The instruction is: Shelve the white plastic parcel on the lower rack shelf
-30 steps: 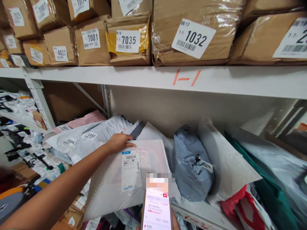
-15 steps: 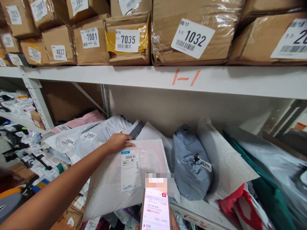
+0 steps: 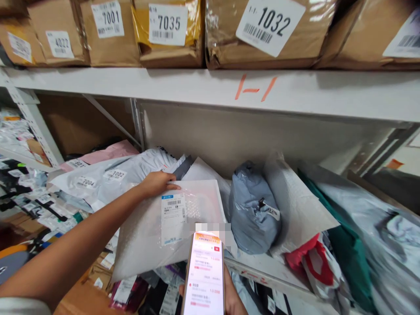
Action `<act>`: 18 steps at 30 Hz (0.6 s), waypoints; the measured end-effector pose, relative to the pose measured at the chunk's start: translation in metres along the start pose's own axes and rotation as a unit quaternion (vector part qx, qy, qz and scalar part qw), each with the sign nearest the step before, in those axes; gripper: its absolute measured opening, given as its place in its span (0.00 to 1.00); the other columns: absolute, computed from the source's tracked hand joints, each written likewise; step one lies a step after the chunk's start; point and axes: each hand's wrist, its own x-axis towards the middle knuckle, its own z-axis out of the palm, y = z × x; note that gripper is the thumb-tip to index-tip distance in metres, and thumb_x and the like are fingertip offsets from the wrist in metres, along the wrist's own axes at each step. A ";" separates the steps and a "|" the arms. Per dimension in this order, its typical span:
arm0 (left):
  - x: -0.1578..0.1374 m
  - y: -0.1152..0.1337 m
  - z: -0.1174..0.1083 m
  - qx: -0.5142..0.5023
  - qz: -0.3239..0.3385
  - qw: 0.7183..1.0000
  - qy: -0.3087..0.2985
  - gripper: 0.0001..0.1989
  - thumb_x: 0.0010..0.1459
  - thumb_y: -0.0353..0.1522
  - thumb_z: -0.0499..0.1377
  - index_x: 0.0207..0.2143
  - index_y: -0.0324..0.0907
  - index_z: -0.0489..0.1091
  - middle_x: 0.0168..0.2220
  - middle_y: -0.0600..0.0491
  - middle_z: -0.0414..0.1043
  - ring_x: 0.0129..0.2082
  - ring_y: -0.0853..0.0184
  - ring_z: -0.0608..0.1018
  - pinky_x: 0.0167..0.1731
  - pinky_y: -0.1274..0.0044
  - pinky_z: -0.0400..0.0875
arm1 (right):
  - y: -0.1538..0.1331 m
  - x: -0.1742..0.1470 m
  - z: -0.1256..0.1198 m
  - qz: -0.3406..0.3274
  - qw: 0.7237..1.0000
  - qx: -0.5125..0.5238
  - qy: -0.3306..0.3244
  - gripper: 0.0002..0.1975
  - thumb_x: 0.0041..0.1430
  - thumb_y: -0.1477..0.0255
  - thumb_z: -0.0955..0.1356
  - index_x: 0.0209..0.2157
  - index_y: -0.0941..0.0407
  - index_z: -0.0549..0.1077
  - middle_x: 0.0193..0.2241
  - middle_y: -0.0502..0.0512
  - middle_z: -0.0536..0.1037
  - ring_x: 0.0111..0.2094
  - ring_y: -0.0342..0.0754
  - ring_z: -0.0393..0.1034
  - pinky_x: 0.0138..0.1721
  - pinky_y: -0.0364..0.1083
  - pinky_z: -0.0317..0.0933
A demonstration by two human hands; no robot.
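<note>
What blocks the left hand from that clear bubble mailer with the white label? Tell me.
Nothing visible does. The left hand already rests on the top edge of the bubble mailer, which lies on top of the other parcels. The right hand holds a phone.

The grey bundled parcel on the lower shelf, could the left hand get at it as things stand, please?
Probably yes. The left hand rests on the top edge of the bubble mailer, and the grey parcel stands just beyond that mailer, its front uncovered. Only the phone, in the right hand, sits nearby, lower down.

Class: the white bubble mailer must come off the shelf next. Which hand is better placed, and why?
Probably the left hand: it rests on the bubble mailer's top edge, while the right hand holds the phone.
</note>
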 end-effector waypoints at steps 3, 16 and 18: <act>0.001 0.000 -0.001 0.004 -0.007 1.000 -0.004 0.24 0.53 0.55 0.48 0.32 0.47 0.69 0.31 0.54 0.74 0.33 0.63 0.74 0.27 0.77 0.56 | -0.008 -0.007 0.008 -0.003 1.000 -0.015 -0.011 0.65 0.25 0.67 0.80 0.62 0.51 0.41 0.50 0.61 0.73 0.46 0.58 0.71 0.47 0.56 0.63; 0.001 0.001 -0.003 0.001 -0.012 1.000 -0.017 0.25 0.52 0.56 0.47 0.32 0.47 0.68 0.30 0.53 0.74 0.33 0.61 0.74 0.27 0.77 0.57 | -0.012 -0.013 0.009 0.026 0.999 -0.040 -0.003 0.67 0.32 0.70 0.77 0.62 0.57 0.28 0.46 0.67 0.75 0.49 0.59 0.70 0.47 0.56 0.63; 0.001 0.001 -0.003 0.000 -0.010 1.000 -0.014 0.25 0.52 0.56 0.47 0.33 0.47 0.69 0.30 0.53 0.74 0.33 0.61 0.74 0.28 0.77 0.57 | -0.011 -0.012 0.009 0.014 1.000 -0.027 0.009 0.67 0.30 0.71 0.78 0.62 0.56 0.31 0.48 0.66 0.74 0.49 0.59 0.70 0.48 0.56 0.62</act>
